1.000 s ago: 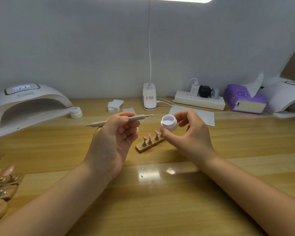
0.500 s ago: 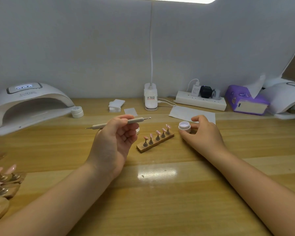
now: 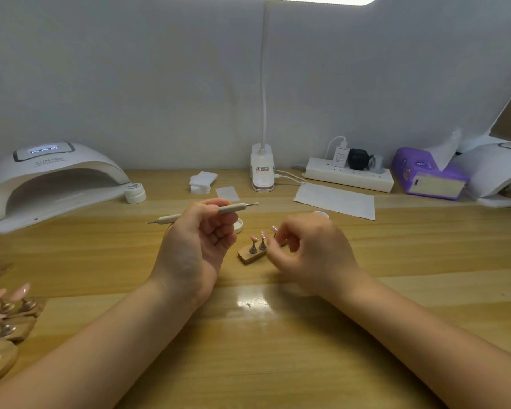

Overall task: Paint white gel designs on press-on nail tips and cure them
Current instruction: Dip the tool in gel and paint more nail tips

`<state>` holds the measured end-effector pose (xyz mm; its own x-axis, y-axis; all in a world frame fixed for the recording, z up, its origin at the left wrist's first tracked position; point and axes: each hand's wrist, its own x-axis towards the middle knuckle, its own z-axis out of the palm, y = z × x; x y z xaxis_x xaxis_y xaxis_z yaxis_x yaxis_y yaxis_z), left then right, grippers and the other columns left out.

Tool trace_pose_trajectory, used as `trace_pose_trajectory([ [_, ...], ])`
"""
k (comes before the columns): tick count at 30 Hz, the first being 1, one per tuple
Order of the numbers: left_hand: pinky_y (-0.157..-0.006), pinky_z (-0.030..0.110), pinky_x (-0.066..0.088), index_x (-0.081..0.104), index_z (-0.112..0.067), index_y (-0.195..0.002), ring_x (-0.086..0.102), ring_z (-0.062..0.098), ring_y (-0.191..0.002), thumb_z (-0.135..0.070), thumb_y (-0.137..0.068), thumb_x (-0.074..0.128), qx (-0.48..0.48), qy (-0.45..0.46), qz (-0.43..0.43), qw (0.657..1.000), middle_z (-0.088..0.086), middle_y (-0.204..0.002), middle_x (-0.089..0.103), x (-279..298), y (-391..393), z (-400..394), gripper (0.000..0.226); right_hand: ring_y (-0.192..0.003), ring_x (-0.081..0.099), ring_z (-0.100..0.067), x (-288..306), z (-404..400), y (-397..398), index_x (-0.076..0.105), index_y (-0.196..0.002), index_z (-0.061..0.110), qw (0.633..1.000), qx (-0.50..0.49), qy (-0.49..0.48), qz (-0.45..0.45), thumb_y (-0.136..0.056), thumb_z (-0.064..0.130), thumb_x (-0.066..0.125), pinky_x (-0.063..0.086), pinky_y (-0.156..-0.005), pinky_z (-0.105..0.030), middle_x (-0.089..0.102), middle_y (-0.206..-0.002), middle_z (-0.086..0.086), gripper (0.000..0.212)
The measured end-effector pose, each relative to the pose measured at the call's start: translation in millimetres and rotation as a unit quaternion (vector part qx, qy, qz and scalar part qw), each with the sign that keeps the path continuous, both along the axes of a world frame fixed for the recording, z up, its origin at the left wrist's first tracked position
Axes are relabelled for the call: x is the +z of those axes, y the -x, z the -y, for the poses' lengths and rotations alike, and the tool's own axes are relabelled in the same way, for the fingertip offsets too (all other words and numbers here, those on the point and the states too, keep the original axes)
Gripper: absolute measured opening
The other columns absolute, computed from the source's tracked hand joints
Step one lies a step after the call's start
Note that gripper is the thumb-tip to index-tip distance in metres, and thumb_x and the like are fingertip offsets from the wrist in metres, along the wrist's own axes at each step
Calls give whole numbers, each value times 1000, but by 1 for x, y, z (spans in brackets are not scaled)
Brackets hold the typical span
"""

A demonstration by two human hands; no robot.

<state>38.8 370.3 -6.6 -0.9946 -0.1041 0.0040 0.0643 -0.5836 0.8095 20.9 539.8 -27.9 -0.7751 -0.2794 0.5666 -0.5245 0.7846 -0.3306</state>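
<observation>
A: Status on the left hand (image 3: 199,246)?

B: Palm up, fingers curled, it gripped a slim beige double-ended dotting tool (image 3: 202,213) between thumb and fingers. The tool lay roughly level above the wooden tabletop (image 3: 278,349), ball tip pointing right.

A: Right hand (image 3: 310,252)?

B: It was over the right end of the small wooden strip holder (image 3: 250,255), fingers curled down at it. Motion blur there; I could not tell whether it pinched anything.

A: Nail tips?

B: Pink press-on nail tips (image 3: 254,240) stood on metal pegs along the holder. Two showed clearly at the left end, a third peeked out beside the right fingers, the others were hidden by the hand.

A: Gel?

B: The small white open gel pot (image 3: 321,214) sat on the table just behind the right hand, mostly covered. Its white round lid (image 3: 239,225) lay behind the left hand, partly hidden.

A: Curing gear?

B: The white arched curing lamp (image 3: 50,178) sat far left with its display lit, a stacked pair of small white jars (image 3: 135,192) just beside it. More pink tips on wooden holders (image 3: 6,314) sat at the left edge.
</observation>
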Motion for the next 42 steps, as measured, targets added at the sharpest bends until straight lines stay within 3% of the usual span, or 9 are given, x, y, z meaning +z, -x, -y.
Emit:
trace_pose_trajectory([
  [4, -64, 25, 46, 65, -12, -80, 61, 10, -59, -10, -91, 44, 1, 6, -3, 1000, 3, -64, 63, -2, 0, 0, 24, -67, 41, -4, -10, 4, 3, 66, -84, 21, 998, -10, -21, 56, -88, 36, 61, 39, -63, -24, 38, -60, 20, 17],
  [10, -63, 25, 46, 65, -12, -82, 62, 9, -60, -11, -91, 43, 2, 18, -3, 1000, 2, -64, 64, -7, 2, 0, 24, -80, 61, -12, -11, 2, 7, 74, -101, 28, 994, -40, -36, 91, -94, 46, 50, 52, -65, -33, 70, -83, 9, 31],
  [18, -64, 26, 44, 64, -11, -81, 61, 9, -58, -11, -91, 43, 8, 21, 14, 1000, 2, -63, 64, -11, 3, 0, 23, -88, 62, -12, -11, 0, 12, 70, -107, 40, 988, -23, -42, 145, -93, 48, 52, 50, -69, -32, 72, -92, 9, 25],
  [26, -63, 26, 46, 65, -11, -78, 61, 10, -60, -8, -91, 43, 7, 48, -11, 999, 4, -64, 64, -15, 1, -3, 26, -89, 62, -14, -12, 1, 12, 72, -108, 37, 994, -6, -49, 96, -94, 41, 55, 45, -67, -29, 72, -91, 6, 22],
  [31, -56, 21, 49, 67, -9, -77, 63, 11, -61, -16, -79, 53, 48, 90, -60, 993, 4, -63, 66, -18, 1, -1, 16, -74, 61, -13, -13, 1, 6, 75, -94, 21, 999, 34, 7, 26, -90, 22, 63, 43, -64, -25, 70, -79, 3, 13],
  [33, -56, 20, 48, 66, -9, -76, 62, 11, -61, -20, -76, 52, 99, 138, -99, 981, 1, -61, 66, -18, 0, 1, 18, -66, 56, -10, -13, 0, 5, 74, -89, 14, 997, 51, 52, 7, -88, 13, 65, 42, -70, -20, 68, -72, 2, 9],
  [35, -59, 20, 49, 66, -11, -79, 62, 11, -64, -22, -81, 50, 132, 197, -148, 960, -1, -64, 67, -17, -2, 2, 20, -63, 56, -11, -11, 0, 5, 72, -85, 10, 993, 62, 102, -1, -87, 10, 67, 46, -67, -23, 66, -70, 1, 6],
  [37, -63, 19, 49, 66, -12, -83, 64, 11, -67, -24, -86, 48, 141, 237, -184, 943, -2, -68, 68, -16, -5, 1, 22, -64, 60, -11, -11, -1, 5, 72, -84, 7, 986, 72, 149, -4, -87, 10, 67, 51, -63, -30, 67, -71, 1, 6],
  [42, -66, 14, 49, 64, -14, -90, 67, 6, -74, -34, -89, 49, 143, 333, -256, 896, -5, -79, 70, -18, -10, -3, 25, -68, 65, -10, -11, 0, 3, 74, -92, 7, 972, 114, 207, -15, -87, 10, 69, 55, -64, -30, 71, -77, 2, 7],
])
